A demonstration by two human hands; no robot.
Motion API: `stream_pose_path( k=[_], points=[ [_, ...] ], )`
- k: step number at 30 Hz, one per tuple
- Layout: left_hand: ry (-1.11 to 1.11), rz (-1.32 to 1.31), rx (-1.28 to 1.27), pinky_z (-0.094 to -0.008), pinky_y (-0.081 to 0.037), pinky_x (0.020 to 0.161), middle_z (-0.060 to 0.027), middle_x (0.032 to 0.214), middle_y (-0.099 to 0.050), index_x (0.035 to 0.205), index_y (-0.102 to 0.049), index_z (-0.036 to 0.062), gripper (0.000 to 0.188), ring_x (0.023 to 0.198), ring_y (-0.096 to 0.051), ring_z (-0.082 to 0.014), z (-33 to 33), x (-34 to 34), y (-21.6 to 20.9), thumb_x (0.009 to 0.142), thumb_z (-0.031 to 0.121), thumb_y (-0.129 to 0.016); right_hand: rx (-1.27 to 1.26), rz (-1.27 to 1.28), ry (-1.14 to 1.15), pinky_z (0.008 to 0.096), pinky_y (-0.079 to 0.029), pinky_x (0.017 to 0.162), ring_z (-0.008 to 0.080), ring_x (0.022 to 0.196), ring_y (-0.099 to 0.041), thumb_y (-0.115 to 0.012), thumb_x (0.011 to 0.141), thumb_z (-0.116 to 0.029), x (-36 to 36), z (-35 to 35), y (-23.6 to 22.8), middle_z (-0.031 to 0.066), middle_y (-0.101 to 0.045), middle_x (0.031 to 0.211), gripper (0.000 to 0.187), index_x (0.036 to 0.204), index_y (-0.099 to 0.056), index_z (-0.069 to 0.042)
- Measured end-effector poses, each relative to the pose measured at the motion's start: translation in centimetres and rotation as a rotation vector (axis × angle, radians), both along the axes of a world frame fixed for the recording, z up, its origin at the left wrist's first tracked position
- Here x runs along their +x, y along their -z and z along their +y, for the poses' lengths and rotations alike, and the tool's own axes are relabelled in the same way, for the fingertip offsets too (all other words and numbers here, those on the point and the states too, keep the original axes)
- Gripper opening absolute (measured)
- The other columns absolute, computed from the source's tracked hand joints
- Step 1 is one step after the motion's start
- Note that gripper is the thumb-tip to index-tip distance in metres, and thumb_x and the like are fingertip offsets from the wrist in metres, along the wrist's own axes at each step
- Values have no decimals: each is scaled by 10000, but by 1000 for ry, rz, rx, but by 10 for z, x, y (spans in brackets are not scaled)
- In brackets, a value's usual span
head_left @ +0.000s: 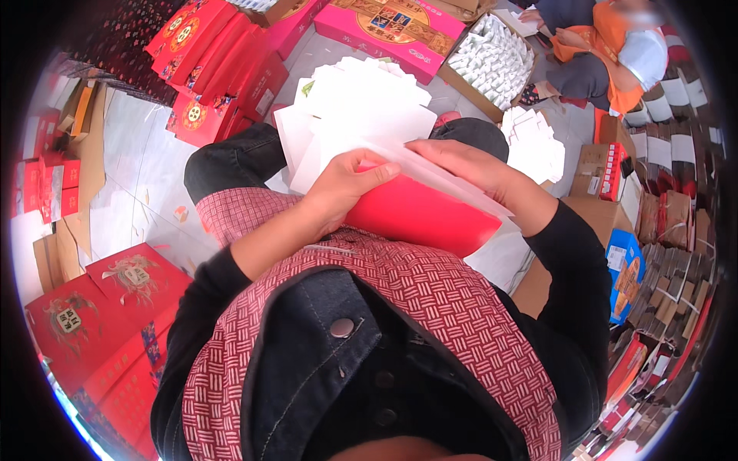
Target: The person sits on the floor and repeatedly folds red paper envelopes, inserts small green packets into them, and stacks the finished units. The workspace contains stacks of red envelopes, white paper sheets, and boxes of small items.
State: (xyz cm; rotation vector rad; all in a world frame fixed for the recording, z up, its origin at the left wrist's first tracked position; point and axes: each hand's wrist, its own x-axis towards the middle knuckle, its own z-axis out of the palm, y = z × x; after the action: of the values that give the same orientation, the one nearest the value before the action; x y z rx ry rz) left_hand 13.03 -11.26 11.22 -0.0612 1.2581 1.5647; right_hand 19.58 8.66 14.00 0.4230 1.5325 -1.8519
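Observation:
Over my lap I hold a folded paper piece [430, 213], glossy red on its near face and white along its far flap. My left hand [346, 184] grips its left end, thumb lying across the red face and fingers hidden behind. On the far side, my right hand [473, 167] closes over the white flap with its fingertips at the upper edge; what its thumb does is hidden. Just beyond both hands, a heap of loose white sheets [365, 96] rests at my knees, some of them touching the held piece.
Red gift boxes [215, 58] are stacked at the far left, others [100, 315] near left. A pink box [392, 31] and a carton of small white packets [492, 58] stand ahead. Another person [615, 54] sits far right. Bundled cardboard stacks [669, 269] line the right.

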Motion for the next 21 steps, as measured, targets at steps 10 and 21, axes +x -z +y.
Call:
stream_pose_path(
  k=[10,21],
  points=[
    [51,-67,92,-296,-522,784,-145,968,-639,1055,-586,-53,288,860,-635,-193,-8,6,12,791,37,-662,155,180,-442,270,-387,941,171,1120,-497,-480,922,-397,-27,1,-3,128,-519,1246,533,1330,-430,-58],
    [-43,-103,52,-312,-501,756,-156,983,-629,1040,-583,-74,328,872,-618,-202,-5,8,24,760,75,-669,531,628,-610,329,-420,899,300,1062,-556,-605,851,-272,-6,-17,-10,245,-529,1178,655,1355,-314,28]
  ],
)
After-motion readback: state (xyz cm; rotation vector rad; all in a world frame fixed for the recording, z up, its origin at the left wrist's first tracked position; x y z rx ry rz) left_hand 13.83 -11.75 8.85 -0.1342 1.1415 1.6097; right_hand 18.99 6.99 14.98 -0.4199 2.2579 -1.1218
